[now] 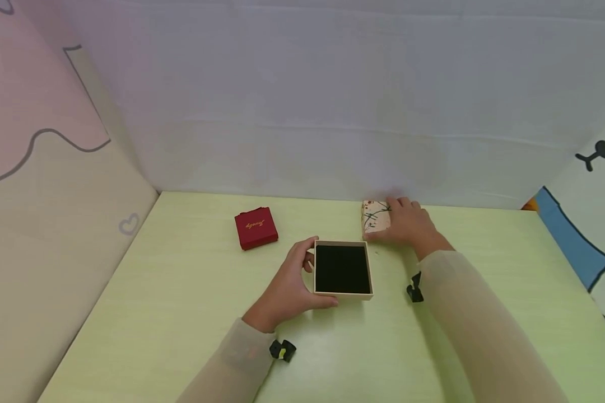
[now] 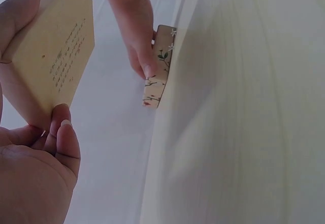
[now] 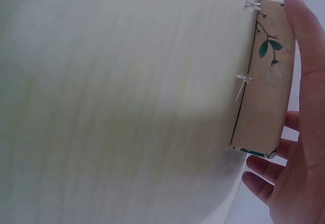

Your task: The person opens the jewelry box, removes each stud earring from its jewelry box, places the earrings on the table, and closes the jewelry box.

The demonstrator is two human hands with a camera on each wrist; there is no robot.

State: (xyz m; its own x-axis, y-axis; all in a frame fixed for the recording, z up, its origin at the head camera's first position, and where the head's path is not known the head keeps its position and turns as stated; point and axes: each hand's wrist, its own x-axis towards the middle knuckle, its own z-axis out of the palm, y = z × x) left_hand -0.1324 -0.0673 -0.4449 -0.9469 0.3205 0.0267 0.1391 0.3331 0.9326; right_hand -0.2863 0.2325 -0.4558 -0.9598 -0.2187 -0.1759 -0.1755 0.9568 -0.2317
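My left hand grips a shallow cream box with a black lining, holding it tilted above the table with its open side up. Thumb and fingers lie along opposite sides of it. Small printed text shows on the underside of this cream box in the left wrist view. Near the table's back edge, my right hand grips a small floral-patterned box from its right side. White thread ends stick out along an edge of the floral box, which sits on the table in the right wrist view.
To the left lies a closed dark red jewelry box with gold lettering on the pale green table. A white cloth wall rises right behind the table's back edge. Printed panels stand at both sides.
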